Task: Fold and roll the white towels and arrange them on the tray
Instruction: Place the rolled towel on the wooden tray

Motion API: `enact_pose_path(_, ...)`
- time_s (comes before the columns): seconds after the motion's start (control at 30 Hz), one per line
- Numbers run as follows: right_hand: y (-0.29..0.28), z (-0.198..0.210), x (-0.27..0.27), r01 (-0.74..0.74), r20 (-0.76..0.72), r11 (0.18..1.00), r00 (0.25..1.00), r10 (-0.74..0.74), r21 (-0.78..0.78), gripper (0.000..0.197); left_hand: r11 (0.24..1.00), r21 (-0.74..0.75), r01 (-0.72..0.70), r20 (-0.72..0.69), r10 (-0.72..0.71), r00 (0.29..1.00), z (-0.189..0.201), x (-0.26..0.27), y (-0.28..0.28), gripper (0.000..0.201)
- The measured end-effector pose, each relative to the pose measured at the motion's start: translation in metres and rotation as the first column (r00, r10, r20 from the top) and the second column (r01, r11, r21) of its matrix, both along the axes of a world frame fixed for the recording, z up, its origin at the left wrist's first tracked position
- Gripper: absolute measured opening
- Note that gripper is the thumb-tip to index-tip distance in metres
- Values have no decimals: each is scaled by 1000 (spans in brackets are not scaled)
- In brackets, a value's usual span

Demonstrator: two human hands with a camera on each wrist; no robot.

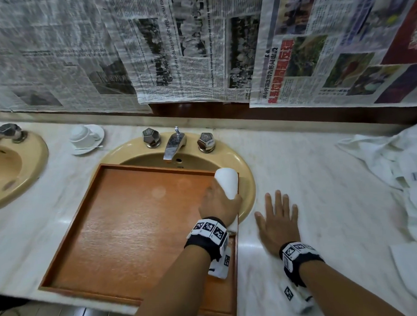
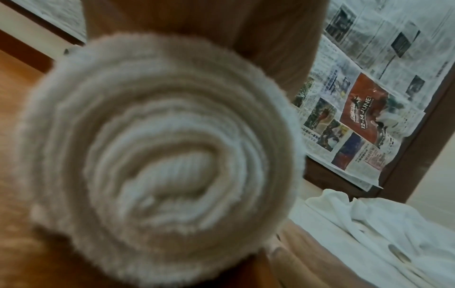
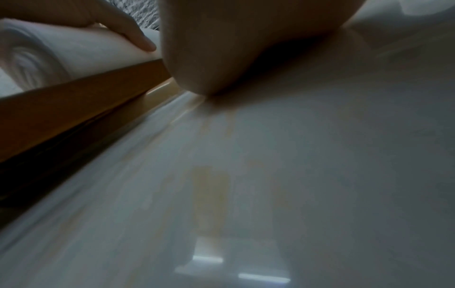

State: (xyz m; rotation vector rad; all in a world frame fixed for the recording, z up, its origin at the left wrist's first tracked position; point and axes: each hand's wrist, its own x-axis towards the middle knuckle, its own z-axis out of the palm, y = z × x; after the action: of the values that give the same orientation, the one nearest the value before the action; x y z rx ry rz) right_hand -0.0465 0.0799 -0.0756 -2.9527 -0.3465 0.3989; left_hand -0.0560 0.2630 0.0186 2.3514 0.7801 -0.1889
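Observation:
A wooden tray (image 1: 124, 220) lies across a yellow sink. My left hand (image 1: 219, 206) grips a rolled white towel (image 1: 227, 182), which lies lengthwise along the tray's right wall at the far right corner. The left wrist view fills with the roll's spiral end (image 2: 160, 155). In the right wrist view the fingers (image 3: 118, 27) curl over the roll (image 3: 74, 52) above the tray wall (image 3: 74, 97). My right hand (image 1: 277, 217) rests flat on the marble counter just right of the tray, fingers spread, holding nothing. A pile of loose white towels (image 1: 397, 165) lies on the counter's right end.
An upturned cup on a saucer (image 1: 85, 138) stands at the back left. The tap (image 1: 174, 142) and its two knobs rise behind the tray. A second sink (image 1: 9, 164) is at the far left. Newspaper sheets (image 1: 199, 51) hang on the wall behind.

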Motion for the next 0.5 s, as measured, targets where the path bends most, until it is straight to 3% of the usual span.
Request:
enact_pose_path(0.3, 2, 1, 1, 4, 18, 1000, 1000, -4, 0, 70, 967, 247, 56, -39, -48, 998, -3, 1, -8, 83)
enact_pose_path(0.43, 0, 1, -1, 5, 29, 1000, 1000, -5, -7, 70, 860, 478, 178, -22, -191, 981, 0, 2, -20, 84)
enact_pose_path(0.5, 0, 3, -1, 3, 14, 1000, 1000, -3, -18, 70, 826, 514, 231, 32, -288, 957, 5, 2, -36, 77)
